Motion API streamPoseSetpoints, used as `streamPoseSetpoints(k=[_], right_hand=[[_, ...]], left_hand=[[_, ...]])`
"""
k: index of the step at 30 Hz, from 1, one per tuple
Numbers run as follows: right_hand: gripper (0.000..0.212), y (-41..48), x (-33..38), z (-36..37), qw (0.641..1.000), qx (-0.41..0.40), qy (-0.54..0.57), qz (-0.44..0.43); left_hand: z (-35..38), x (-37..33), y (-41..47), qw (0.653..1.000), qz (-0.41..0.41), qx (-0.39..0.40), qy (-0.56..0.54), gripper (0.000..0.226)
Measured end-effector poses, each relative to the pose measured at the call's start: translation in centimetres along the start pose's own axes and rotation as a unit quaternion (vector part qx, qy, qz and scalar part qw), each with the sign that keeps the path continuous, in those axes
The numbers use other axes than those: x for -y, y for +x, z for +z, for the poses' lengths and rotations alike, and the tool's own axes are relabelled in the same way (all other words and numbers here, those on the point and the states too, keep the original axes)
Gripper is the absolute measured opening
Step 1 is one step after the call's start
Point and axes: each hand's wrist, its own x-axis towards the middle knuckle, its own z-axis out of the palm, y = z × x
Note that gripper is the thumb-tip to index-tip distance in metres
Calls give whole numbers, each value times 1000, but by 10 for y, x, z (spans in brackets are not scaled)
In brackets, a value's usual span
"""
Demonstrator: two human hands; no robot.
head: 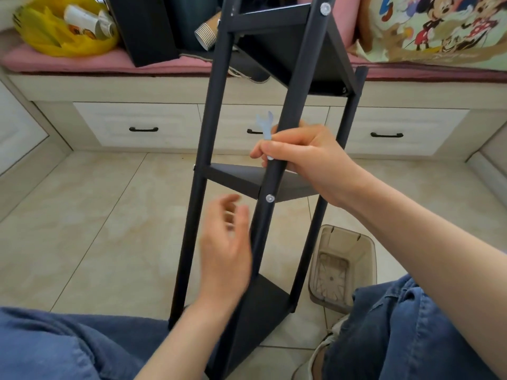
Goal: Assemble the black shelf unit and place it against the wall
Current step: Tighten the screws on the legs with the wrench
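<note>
The black shelf unit [208, 149] stands tilted on the tiled floor between my knees, with three triangular shelves fixed to three black poles. My right hand [299, 152] grips the front pole just above the middle shelf and also holds a small light-blue wrench [265, 124] that sticks up past my fingers. A silver bolt head [270, 198] shows on that pole just below my hand. My left hand [225, 248] hovers with relaxed fingers beside the front pole, a little blurred and holding nothing.
A translucent waste bin [343, 267] stands on the floor right of the shelf. Behind is a bench with drawers [137, 124] and a pink cushion, carrying a yellow bag [63, 31], a black box [142, 28] and a cartoon pillow [439, 26].
</note>
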Motion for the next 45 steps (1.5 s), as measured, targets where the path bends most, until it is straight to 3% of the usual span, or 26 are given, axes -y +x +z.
streamPoseSetpoints(k=[3,7,10,19,27,34,40,42,45], right_hand=[[17,-2,2,1,1000,-7,-13,-4],[18,-8,4,1,999,-9,-39,-17],[24,-10,10,3,998,-2,-60,-27],[16,-6,14,15,992,39,-94,-77],[16,-3,13,13,994,54,-73,-54],[16,-9,10,12,1000,19,4,-15],[17,-29,5,2,994,-57,-72,-55],[18,-35,1,4,993,-57,-95,-33],[17,-39,-9,12,983,6,-169,74]], left_hand=[[15,-5,-19,991,-51,121,-37,24],[15,10,-22,980,-100,164,-51,34],[19,11,-27,986,-86,137,-28,35],[19,8,-41,985,-128,93,-69,23],[5,5,-39,989,-128,53,-49,37],[0,-2,-40,988,-125,68,-60,31],[-7,-3,-33,978,-157,95,-103,21],[-10,-1,-30,978,-155,86,-106,23],[-14,3,-26,980,-149,75,-107,22]])
